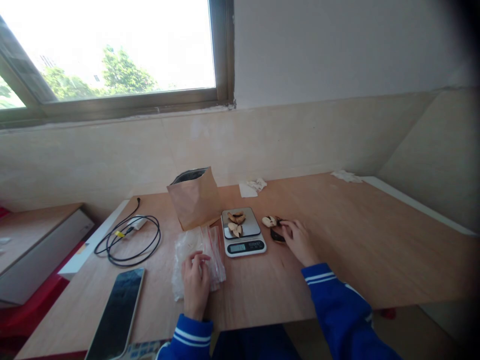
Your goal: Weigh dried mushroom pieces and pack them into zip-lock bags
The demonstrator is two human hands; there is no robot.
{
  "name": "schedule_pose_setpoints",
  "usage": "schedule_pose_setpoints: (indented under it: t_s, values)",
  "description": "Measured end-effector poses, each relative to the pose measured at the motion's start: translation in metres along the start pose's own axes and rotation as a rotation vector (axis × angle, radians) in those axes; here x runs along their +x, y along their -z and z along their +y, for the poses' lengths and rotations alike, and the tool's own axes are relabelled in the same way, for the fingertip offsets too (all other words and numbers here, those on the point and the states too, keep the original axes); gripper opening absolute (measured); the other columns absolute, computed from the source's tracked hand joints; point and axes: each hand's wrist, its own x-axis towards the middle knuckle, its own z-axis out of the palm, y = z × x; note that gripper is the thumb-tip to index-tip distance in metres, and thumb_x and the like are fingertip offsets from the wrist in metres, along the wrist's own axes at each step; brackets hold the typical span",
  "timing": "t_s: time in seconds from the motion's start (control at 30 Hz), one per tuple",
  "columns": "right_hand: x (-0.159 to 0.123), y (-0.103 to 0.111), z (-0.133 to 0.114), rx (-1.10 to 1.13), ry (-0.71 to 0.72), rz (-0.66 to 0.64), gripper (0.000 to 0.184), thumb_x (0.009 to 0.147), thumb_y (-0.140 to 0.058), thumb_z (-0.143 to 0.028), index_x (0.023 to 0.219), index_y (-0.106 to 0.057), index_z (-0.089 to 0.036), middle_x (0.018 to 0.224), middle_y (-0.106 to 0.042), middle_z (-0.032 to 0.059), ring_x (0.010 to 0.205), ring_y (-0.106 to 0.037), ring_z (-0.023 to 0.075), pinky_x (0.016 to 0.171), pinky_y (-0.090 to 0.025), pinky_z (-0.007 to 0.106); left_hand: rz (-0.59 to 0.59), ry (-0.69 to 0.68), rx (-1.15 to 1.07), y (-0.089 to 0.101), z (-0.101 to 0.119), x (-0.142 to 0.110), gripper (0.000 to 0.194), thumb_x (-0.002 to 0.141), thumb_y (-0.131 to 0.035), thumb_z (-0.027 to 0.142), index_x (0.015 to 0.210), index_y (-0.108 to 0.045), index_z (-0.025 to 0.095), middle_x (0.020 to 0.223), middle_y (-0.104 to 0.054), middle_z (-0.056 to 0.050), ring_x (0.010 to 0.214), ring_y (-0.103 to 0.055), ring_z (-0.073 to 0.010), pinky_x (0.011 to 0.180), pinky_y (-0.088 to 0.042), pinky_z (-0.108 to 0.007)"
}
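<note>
At your far left, a side table (41, 222) stands beside your wooden table (356, 240), under a window (150, 35) with trees (122, 72) outside. On your table, from the left, lie a coiled cable (160, 234), then a phone (116, 315) nearer you. An upright paper pouch (197, 200) gapes at the top behind some clear bags (182, 245). Next is the scale (245, 248), with dried pieces (235, 229) on its plate; a crumpled tissue (258, 185) lies behind it, by the wall (300, 140). Just right of the scale sit a pale piece (269, 221) and a dark piece (277, 237).

Your left hand (195, 282) lies on the bags, fingers loosely bent; you can't tell whether they grip the plastic. Your right hand (300, 242) reaches in from the right, fingertips down by the dark piece; whether they pinch anything, you can't tell.
</note>
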Motion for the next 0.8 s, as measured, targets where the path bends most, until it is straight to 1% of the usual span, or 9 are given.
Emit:
schedule_pose_setpoints:
  t_s: [0.13, 0.2, 0.3, 0.4, 0.5, 0.57, 0.67, 0.73, 0.8]
  values:
    - [0.016, -0.002, 0.010, -0.145, -0.002, -0.102, 0.030, 0.083, -0.050, -0.020, 0.112, -0.059, -0.021, 0.104, -0.062, 0.0082, 0.097, -0.052, 0.0249, 0.080, -0.035, 0.036, 0.010, 0.006, 0.001, 0.000, -0.001, 0.000, 0.020, 0.086, -0.039, 0.014, 0.086, -0.059, 0.019, 0.102, -0.054, -0.008, 0.101, -0.051, -0.0231, 0.089, -0.042, -0.044]
    - [0.022, -0.004, 0.012, -0.181, -0.011, -0.140, 0.029, 0.082, -0.052, -0.020, 0.110, -0.059, -0.023, 0.106, -0.063, 0.0073, 0.098, -0.051, 0.0250, 0.079, -0.033, 0.036, 0.010, 0.009, 0.000, 0.000, -0.001, 0.000, 0.020, 0.086, -0.039, 0.014, 0.085, -0.059, 0.019, 0.102, -0.054, -0.008, 0.101, -0.051, -0.0231, 0.088, -0.042, -0.044]
    - [0.026, -0.004, 0.014, -0.189, -0.043, -0.144, 0.020, 0.083, -0.053, -0.023, 0.101, -0.063, -0.023, 0.101, -0.065, 0.0067, 0.097, -0.052, 0.0249, 0.077, -0.030, 0.036, 0.003, 0.009, -0.004, 0.000, 0.000, 0.000, 0.020, 0.086, -0.039, 0.014, 0.086, -0.059, 0.019, 0.102, -0.054, -0.009, 0.101, -0.051, -0.0231, 0.089, -0.042, -0.044]
    - [0.027, -0.001, 0.009, -0.187, -0.099, -0.086, 0.017, 0.083, -0.054, -0.031, 0.094, -0.064, -0.021, 0.094, -0.067, 0.0071, 0.093, -0.053, 0.0259, 0.075, -0.028, 0.036, 0.004, 0.009, -0.002, 0.001, 0.000, 0.000, 0.020, 0.086, -0.039, 0.015, 0.086, -0.059, 0.019, 0.102, -0.054, -0.009, 0.101, -0.051, -0.0232, 0.088, -0.042, -0.044]
    - [0.029, 0.003, -0.009, -0.150, -0.180, 0.055, 0.023, 0.084, -0.052, -0.037, 0.092, -0.063, -0.019, 0.091, -0.067, 0.0083, 0.089, -0.054, 0.0259, 0.074, -0.027, 0.036, 0.006, 0.009, 0.000, 0.001, 0.000, 0.001, 0.020, 0.086, -0.040, 0.015, 0.085, -0.059, 0.019, 0.101, -0.055, -0.009, 0.100, -0.051, -0.0235, 0.088, -0.042, -0.044]
    - [0.031, 0.004, -0.027, -0.095, -0.142, 0.113, 0.025, 0.085, -0.050, -0.038, 0.096, -0.062, -0.019, 0.092, -0.066, 0.0082, 0.089, -0.055, 0.0251, 0.075, -0.026, 0.035, 0.001, 0.010, -0.003, 0.001, 0.000, 0.000, 0.020, 0.086, -0.039, 0.015, 0.085, -0.059, 0.019, 0.101, -0.055, -0.008, 0.100, -0.051, -0.0235, 0.087, -0.042, -0.044]
    - [0.036, 0.002, -0.057, -0.015, 0.008, 0.077, 0.022, 0.086, -0.051, -0.034, 0.102, -0.060, -0.021, 0.096, -0.065, 0.0064, 0.092, -0.055, 0.0233, 0.078, -0.026, 0.035, -0.002, 0.014, -0.009, 0.000, 0.000, 0.000, 0.020, 0.086, -0.039, 0.016, 0.086, -0.059, 0.019, 0.101, -0.055, -0.009, 0.100, -0.051, -0.0235, 0.088, -0.042, -0.044]
    - [0.037, -0.002, -0.073, 0.015, 0.060, 0.029, 0.020, 0.087, -0.050, -0.030, 0.101, -0.061, -0.022, 0.096, -0.065, 0.0051, 0.093, -0.056, 0.0222, 0.080, -0.026, 0.035, 0.005, 0.018, -0.012, 0.001, 0.001, 0.000, 0.021, 0.086, -0.039, 0.016, 0.086, -0.059, 0.019, 0.101, -0.055, -0.009, 0.100, -0.052, -0.0233, 0.088, -0.043, -0.044]
    - [0.036, -0.006, -0.083, 0.038, 0.095, -0.012, 0.020, 0.088, -0.049, -0.028, 0.102, -0.062, -0.024, 0.096, -0.065, 0.0041, 0.093, -0.056, 0.0216, 0.081, -0.025, 0.036, 0.014, 0.019, -0.014, 0.001, 0.002, 0.000, 0.021, 0.086, -0.039, 0.015, 0.085, -0.059, 0.019, 0.101, -0.055, -0.009, 0.099, -0.052, -0.0229, 0.088, -0.043, -0.044]
